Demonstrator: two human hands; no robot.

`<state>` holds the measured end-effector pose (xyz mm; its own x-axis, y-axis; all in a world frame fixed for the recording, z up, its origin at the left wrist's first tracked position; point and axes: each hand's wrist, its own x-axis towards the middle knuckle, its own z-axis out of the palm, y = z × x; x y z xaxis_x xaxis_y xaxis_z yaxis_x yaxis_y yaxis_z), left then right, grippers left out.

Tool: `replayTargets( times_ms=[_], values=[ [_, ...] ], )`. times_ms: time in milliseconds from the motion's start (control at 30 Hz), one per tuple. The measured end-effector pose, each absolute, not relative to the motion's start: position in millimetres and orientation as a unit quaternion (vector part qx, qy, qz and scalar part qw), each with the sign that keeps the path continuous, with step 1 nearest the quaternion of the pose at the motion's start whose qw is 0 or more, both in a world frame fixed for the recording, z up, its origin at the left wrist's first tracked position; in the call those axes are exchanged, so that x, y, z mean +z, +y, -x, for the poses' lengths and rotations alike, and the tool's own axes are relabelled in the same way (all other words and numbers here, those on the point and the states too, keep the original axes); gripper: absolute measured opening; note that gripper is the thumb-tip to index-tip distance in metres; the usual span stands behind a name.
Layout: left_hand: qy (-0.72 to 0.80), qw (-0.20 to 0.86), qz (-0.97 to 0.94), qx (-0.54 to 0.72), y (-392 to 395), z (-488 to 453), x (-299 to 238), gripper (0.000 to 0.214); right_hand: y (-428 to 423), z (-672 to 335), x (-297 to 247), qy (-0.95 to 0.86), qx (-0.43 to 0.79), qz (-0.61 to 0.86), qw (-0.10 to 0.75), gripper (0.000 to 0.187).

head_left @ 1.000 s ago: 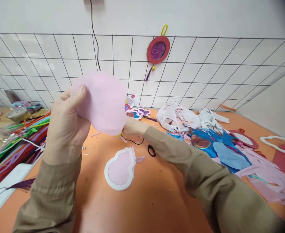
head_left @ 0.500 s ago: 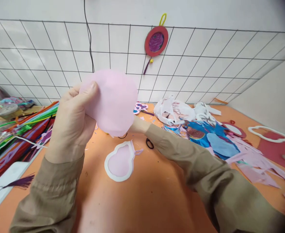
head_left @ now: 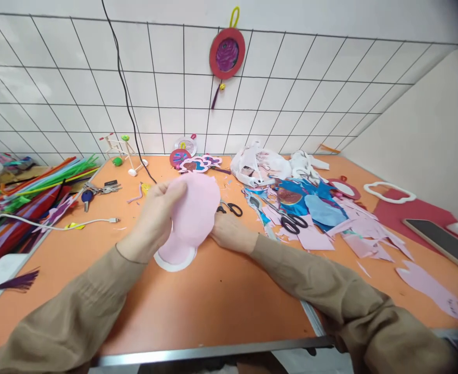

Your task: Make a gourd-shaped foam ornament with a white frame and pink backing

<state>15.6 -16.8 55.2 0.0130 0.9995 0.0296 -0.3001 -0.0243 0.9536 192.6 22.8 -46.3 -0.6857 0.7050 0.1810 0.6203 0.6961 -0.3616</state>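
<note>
My left hand point(head_left: 155, 215) pinches the left edge of a pink paper cut-out point(head_left: 196, 208), held low over the orange table point(head_left: 229, 296). My right hand point(head_left: 229, 234) is closed at the cut-out's lower right edge, its fingers mostly hidden behind the paper. Under the cut-out lies a white-rimmed gourd shape with a pink centre point(head_left: 174, 254), only its lower part showing. Both arms wear tan sleeves.
Black-handled scissors point(head_left: 295, 223) and a smaller pair point(head_left: 231, 208) lie among blue and pink paper scraps point(head_left: 330, 218) on the right. Pipe cleaners point(head_left: 30, 192), keys point(head_left: 96, 189) and a white cable point(head_left: 77, 223) are at left. A red round ornament point(head_left: 227, 52) hangs on the wire grid. A dark tablet point(head_left: 439, 241) lies far right.
Both hands have lowered the pink cut-out from in front of the wall down over the gourd shape on the table. The camera has pulled back and tilted, showing more of the table.
</note>
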Motion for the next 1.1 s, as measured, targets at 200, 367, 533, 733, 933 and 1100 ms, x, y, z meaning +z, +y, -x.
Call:
replayTargets(
  times_ms=[200, 367, 533, 733, 933, 1100],
  values=[
    [0.478, 0.638, -0.302, 0.523, -36.7, -20.5, 5.2, 0.026, 19.0, -217.2, -41.3, -0.811, 0.305, 0.414, 0.279, 0.013],
    [0.481, 0.675, -0.301, 0.473, -45.0, -32.9, -18.3, 0.033, 17.4, -228.3, -28.9, -0.695, 0.434, 0.43, 0.378, 0.018],
    [0.466, 0.675, -0.35, 0.452, -50.2, -38.4, -28.3, 0.039, 10.1, -217.7, -6.0, -0.54, 0.599, 0.357, 0.471, 0.021],
    [0.405, 0.709, -0.358, 0.453, -60.9, -34.3, -32.3, 0.036, -1.8, -210.0, 3.5, -0.624, 0.586, 0.326, 0.4, 0.01],
    [0.383, 0.725, -0.362, 0.444, -65.8, -32.3, -34.8, 0.031, -11.2, -216.2, 14.8, -0.664, 0.558, 0.34, 0.364, 0.012],
    [0.344, 0.741, -0.366, 0.447, -66.7, -33.9, -32.4, 0.027, -18.1, -212.8, 18.6, -0.722, 0.482, 0.353, 0.349, 0.007]
  ],
)
